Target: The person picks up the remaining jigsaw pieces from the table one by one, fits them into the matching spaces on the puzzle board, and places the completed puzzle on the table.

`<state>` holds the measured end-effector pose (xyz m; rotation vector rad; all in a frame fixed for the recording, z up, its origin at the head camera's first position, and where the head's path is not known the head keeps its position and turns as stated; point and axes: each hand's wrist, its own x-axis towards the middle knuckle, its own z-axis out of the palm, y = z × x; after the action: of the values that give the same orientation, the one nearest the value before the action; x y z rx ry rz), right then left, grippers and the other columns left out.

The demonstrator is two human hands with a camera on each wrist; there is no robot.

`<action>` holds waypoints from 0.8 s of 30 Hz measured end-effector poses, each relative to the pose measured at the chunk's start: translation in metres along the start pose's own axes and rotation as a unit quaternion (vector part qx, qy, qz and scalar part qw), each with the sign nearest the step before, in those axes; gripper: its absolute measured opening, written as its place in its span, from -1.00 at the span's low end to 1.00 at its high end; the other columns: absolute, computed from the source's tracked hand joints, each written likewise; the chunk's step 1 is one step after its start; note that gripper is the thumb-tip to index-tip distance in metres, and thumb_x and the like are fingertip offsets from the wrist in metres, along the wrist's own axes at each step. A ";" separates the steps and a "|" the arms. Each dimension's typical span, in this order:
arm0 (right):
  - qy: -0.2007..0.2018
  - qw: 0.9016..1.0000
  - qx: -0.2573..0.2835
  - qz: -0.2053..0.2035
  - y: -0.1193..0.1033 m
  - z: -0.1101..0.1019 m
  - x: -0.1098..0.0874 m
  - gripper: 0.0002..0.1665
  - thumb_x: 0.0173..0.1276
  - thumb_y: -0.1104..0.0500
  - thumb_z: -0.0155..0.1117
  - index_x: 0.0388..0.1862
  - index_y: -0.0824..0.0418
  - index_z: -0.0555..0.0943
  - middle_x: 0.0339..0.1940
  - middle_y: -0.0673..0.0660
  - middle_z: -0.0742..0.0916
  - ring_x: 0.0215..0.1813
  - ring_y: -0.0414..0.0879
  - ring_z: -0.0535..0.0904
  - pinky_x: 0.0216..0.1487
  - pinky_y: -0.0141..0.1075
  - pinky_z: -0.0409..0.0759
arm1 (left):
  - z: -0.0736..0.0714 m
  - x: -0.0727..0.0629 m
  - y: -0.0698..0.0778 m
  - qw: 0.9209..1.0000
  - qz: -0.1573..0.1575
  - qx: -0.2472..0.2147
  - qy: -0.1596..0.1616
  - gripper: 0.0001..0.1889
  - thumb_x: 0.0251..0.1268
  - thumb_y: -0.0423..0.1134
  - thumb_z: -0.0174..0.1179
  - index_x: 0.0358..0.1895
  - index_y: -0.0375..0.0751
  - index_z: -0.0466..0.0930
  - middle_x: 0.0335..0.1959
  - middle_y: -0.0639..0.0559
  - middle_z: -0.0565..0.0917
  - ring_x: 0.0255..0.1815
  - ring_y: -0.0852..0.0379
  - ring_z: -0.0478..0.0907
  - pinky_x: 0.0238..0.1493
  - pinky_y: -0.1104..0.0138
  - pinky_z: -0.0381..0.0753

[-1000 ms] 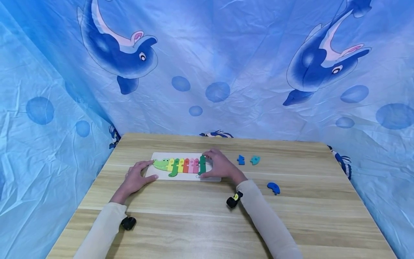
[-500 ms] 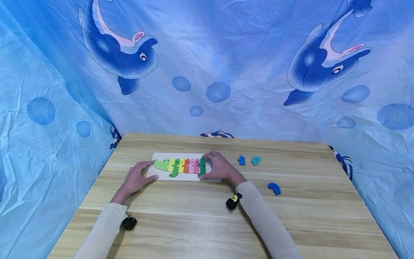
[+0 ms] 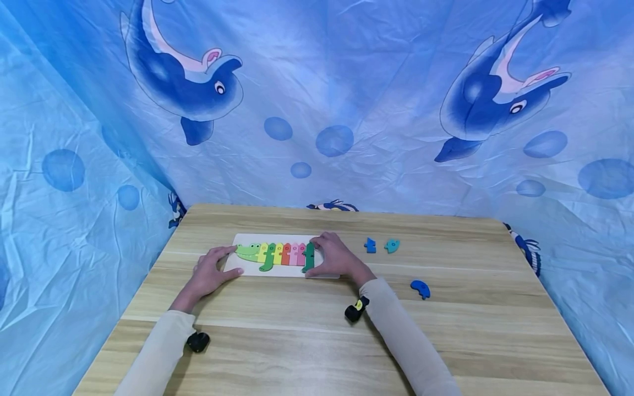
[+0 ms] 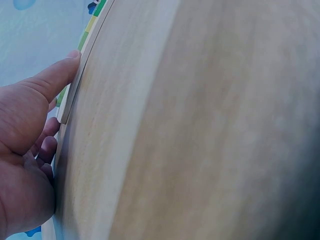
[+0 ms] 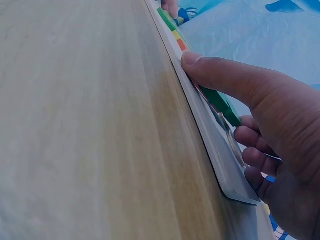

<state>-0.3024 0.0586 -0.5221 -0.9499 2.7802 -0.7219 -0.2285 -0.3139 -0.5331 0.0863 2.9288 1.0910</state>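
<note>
A white puzzle board (image 3: 282, 271) lies on the table, carrying a row of crocodile pieces. The light green crocodile head (image 3: 246, 252) is at its left end, followed by yellow, green, orange and pink pieces. My left hand (image 3: 208, 273) holds the board's left end, thumb at the near edge and fingers round the far side. With thumb and fingers, my right hand (image 3: 337, 258) pinches a dark green leg piece (image 3: 309, 257) right beside the pink ones. This piece is tilted over the board in the right wrist view, with part of the recess (image 5: 233, 146) showing below it.
Right of the board lie a blue piece (image 3: 370, 245) and a teal piece (image 3: 392, 246). A curved blue piece (image 3: 420, 289) sits nearer on the wooden table (image 3: 277, 341). Behind the table hangs a blue curtain (image 3: 307, 110) printed with dolphins.
My right hand has shifted the dark green leg piece slightly toward the board's near edge. The left hand and the loose pieces stay in place.
</note>
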 end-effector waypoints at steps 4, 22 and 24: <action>0.000 1.000 -0.002 0.003 -0.001 0.000 0.000 0.23 -0.06 -0.47 0.57 0.47 0.19 0.46 0.20 0.07 0.58 0.29 -0.01 0.39 0.35 -0.10 0.44 | 0.000 0.000 0.001 1.000 0.004 -0.001 0.002 -0.18 0.26 0.08 0.43 0.51 -0.15 0.36 0.51 -0.37 0.24 0.40 -0.45 0.15 0.25 -0.29 0.08; -0.009 1.000 0.013 0.015 -0.004 -0.001 -0.001 0.24 -0.09 -0.46 0.60 0.47 0.18 0.47 0.24 0.11 0.55 0.32 0.03 0.36 0.36 -0.07 0.43 | -0.001 0.000 0.001 1.000 0.004 -0.001 0.000 -0.19 0.26 0.07 0.43 0.51 -0.16 0.35 0.51 -0.37 0.25 0.41 -0.45 0.14 0.26 -0.30 0.08; -0.009 1.000 0.014 0.015 -0.005 -0.001 -0.001 0.25 -0.09 -0.46 0.60 0.48 0.18 0.46 0.23 0.11 0.55 0.30 0.02 0.36 0.33 -0.08 0.44 | -0.001 -0.001 0.001 1.000 0.003 0.000 0.000 -0.19 0.26 0.08 0.43 0.51 -0.16 0.35 0.51 -0.37 0.25 0.40 -0.45 0.14 0.25 -0.29 0.09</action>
<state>-0.2996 0.0561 -0.5191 -0.9022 2.7544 -0.7417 -0.2278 -0.3140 -0.5315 0.0963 2.9314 1.0915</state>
